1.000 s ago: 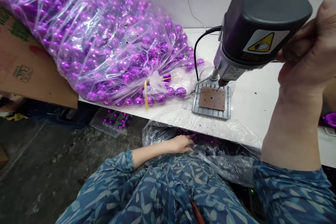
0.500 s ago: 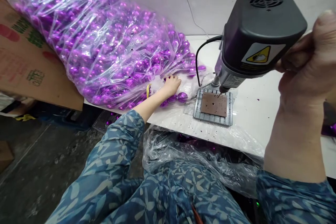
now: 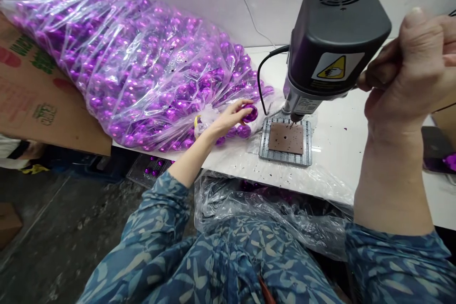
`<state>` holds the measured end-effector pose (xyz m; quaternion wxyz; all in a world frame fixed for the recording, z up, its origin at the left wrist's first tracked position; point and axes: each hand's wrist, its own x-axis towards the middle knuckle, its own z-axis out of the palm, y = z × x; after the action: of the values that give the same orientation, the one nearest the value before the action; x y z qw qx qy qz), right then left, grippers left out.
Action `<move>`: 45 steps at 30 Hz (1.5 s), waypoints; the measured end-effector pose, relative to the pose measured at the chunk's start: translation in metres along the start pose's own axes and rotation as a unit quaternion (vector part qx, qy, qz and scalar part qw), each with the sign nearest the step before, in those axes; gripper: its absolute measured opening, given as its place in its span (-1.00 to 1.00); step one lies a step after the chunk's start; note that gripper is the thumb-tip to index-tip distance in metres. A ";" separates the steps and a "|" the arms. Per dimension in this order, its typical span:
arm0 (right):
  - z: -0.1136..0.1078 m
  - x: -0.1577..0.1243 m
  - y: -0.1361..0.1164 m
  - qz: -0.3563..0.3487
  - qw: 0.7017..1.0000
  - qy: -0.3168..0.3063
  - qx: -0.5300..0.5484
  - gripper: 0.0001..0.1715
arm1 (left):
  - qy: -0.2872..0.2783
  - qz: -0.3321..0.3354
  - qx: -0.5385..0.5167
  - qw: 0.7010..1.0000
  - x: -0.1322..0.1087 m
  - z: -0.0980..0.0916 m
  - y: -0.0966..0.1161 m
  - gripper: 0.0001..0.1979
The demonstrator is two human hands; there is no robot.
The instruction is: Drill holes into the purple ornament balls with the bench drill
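The left hand, partly closed, pinches a purple ball between the tied bag and drill press, apparently to secure its round surface. The right hand curls beside the press; its hold cannot be determined. A brown board presumably shields the slotted base. The warning label depicts a hand; carton lettering is unreadable.

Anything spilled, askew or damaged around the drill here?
Yes: dark crumbs litter the brown board under the drill and the white table in front of it. They look odd as loose debris on otherwise flat surfaces. Nothing there looks plainly broken.
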<state>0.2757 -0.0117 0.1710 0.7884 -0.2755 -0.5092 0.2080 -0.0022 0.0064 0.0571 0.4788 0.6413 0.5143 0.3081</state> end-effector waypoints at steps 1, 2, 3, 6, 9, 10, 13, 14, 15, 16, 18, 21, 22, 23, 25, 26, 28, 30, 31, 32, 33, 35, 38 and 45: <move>0.000 0.000 0.000 0.003 1.000 0.001 0.003 -0.39 | -0.016 -0.012 -0.122 0.992 -0.010 0.004 0.003 -0.59; 0.001 0.000 -0.001 0.006 1.000 0.004 0.008 -0.39 | -0.033 -0.029 -0.220 0.975 -0.019 0.008 0.004 -0.59; 0.001 -0.001 -0.001 0.008 1.000 0.007 0.014 -0.39 | -0.048 -0.047 -0.294 0.953 -0.026 0.013 0.005 -0.59; 0.002 -0.001 -0.002 0.014 1.000 0.006 0.024 -0.42 | -0.062 -0.084 -0.411 0.906 -0.037 0.031 0.001 -0.59; 0.002 -0.001 -0.002 0.017 1.000 -0.006 0.025 -0.42 | -0.044 -0.117 -0.457 0.880 -0.039 0.048 -0.006 -0.63; 0.002 0.000 -0.002 0.016 1.000 -0.008 0.024 -0.41 | -0.043 -0.135 -0.465 0.874 -0.039 0.052 -0.009 -0.64; 0.002 0.000 0.000 0.009 1.000 -0.009 0.020 -0.32 | -0.053 -0.193 -0.479 0.855 -0.041 0.065 -0.012 -0.73; 0.002 0.000 0.000 0.007 1.000 -0.008 0.019 -0.29 | -0.053 -0.204 -0.487 0.848 -0.043 0.069 -0.012 -0.78; 0.002 0.000 0.001 0.006 1.000 -0.010 0.016 -0.26 | -0.049 -0.209 -0.497 0.841 -0.044 0.073 -0.012 -0.82; 0.001 0.000 0.001 0.006 1.000 -0.012 0.010 -0.23 | -0.043 -0.209 -0.508 0.834 -0.045 0.077 -0.012 -0.84; 0.000 0.000 0.002 0.004 1.000 -0.018 -0.007 -0.21 | -0.029 -0.205 -0.524 0.826 -0.045 0.084 -0.012 -0.86; -0.002 -0.001 0.002 0.003 0.999 -0.027 -0.027 -0.20 | -0.002 -0.201 -0.520 0.830 -0.040 0.089 -0.015 -0.86; -0.002 -0.001 0.002 0.002 0.999 -0.028 -0.027 -0.20 | 0.007 -0.199 -0.514 0.834 -0.037 0.090 -0.017 -0.86; -0.003 -0.001 0.002 0.001 0.999 -0.031 -0.026 -0.20 | 0.017 -0.197 -0.508 0.838 -0.034 0.090 -0.019 -0.84; -0.004 -0.001 0.002 0.001 0.999 -0.036 -0.019 -0.24 | 0.033 -0.188 -0.492 0.849 -0.028 0.089 -0.024 -0.81; -0.004 -0.001 0.003 0.000 0.999 -0.036 -0.015 -0.27 | 0.038 -0.182 -0.480 0.857 -0.026 0.089 -0.026 -0.79; -0.003 -0.001 0.004 -0.002 0.999 -0.030 -0.012 -0.32 | 0.039 -0.165 -0.451 0.876 -0.022 0.088 -0.030 -0.74; -0.002 -0.001 0.005 -0.004 1.000 -0.021 -0.013 -0.32 | 0.033 -0.146 -0.425 0.893 -0.020 0.087 -0.034 -0.72; -0.001 -0.001 0.004 -0.003 1.000 -0.019 -0.018 -0.30 | 0.030 -0.138 -0.417 0.898 -0.019 0.087 -0.036 -0.73; -0.001 -0.001 0.004 0.000 0.999 -0.019 -0.026 -0.26 | 0.028 -0.131 -0.412 0.901 -0.018 0.087 -0.038 -0.73; 0.000 -0.001 0.003 0.002 0.999 -0.019 -0.034 -0.22 | 0.026 -0.125 -0.408 0.904 -0.016 0.088 -0.039 -0.74; 0.001 -0.001 0.001 0.010 0.998 -0.024 -0.049 -0.15 | 0.029 -0.117 -0.393 0.912 -0.013 0.090 -0.042 -0.72; 0.002 -0.002 -0.003 0.019 0.998 -0.026 -0.054 -0.08 | 0.048 -0.091 -0.340 0.935 -0.006 0.097 -0.045 -0.65; 0.000 -0.002 -0.001 0.019 0.999 -0.029 -0.025 -0.15 | 0.060 0.001 -0.218 0.974 0.009 0.117 -0.055 -0.58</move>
<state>0.2755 -0.0132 0.1701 0.7620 -0.2988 -0.5315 0.2180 0.0838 -0.0190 -0.0355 0.5752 0.5025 0.4621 0.4507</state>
